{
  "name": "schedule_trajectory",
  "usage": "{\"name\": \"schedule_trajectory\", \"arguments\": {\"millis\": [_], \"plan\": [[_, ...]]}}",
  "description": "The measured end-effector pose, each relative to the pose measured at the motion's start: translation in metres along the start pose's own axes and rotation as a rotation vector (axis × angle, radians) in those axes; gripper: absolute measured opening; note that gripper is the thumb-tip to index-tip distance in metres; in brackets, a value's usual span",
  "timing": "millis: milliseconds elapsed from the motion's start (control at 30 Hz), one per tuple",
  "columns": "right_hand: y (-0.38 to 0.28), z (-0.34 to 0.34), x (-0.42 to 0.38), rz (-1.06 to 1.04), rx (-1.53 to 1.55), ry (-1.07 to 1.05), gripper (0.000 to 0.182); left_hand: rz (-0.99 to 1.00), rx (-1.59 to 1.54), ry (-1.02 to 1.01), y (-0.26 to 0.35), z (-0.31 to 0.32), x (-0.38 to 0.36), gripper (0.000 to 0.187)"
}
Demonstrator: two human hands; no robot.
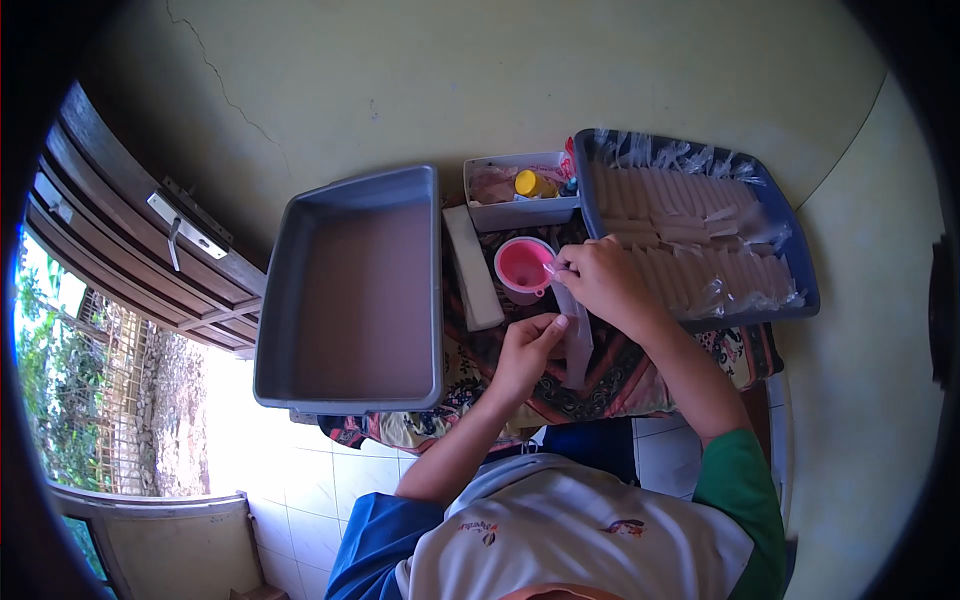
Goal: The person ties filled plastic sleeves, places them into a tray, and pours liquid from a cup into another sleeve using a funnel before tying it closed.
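My right hand [604,283] pinches the top of a long, narrow clear plastic bag [578,350], just right of a pink funnel [523,264]. Lower down, my left hand [532,347] has its thumb and fingers closed on the bag's side. The bag hangs flat and looks unfilled. The funnel sits mouth up, apparently in a container whose lower part I cannot make out. To the left stands a grey basin [437,300] of brownish-pink liquid [365,290]. On the right, a dark blue tray [808,270] holds rows of filled plastic tubes [680,200].
A white box [520,215] with a yellow-capped jar [533,184] and plastic stands against the wall. A long white block [473,270] lies between basin and funnel. Patterned cloth [610,390] covers the table. A door [160,220] opens at left.
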State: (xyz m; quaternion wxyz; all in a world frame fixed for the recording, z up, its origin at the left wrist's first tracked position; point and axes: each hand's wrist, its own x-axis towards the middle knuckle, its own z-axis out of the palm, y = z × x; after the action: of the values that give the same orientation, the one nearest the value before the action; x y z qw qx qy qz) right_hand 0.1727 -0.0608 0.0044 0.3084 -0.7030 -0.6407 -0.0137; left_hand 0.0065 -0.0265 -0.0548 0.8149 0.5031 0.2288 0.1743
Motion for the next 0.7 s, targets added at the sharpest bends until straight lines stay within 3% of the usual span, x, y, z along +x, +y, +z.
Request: {"name": "schedule_trajectory", "arguments": {"millis": [333, 500, 700], "plan": [[-0.006, -0.006, 0.0, 0.031, -0.033, -0.088, 0.012, 0.088, 0.064, 0.003, -0.003, 0.0, 0.0, 0.033], [0.0, 0.0, -0.001, -0.004, -0.029, -0.03, 0.011, 0.012, 0.056, -0.009, 0.007, 0.002, -0.004, 0.033], [0.001, 0.002, 0.0, 0.016, -0.005, -0.026, 0.011, 0.107, 0.06, -0.019, 0.005, 0.001, -0.002, 0.034]]}}
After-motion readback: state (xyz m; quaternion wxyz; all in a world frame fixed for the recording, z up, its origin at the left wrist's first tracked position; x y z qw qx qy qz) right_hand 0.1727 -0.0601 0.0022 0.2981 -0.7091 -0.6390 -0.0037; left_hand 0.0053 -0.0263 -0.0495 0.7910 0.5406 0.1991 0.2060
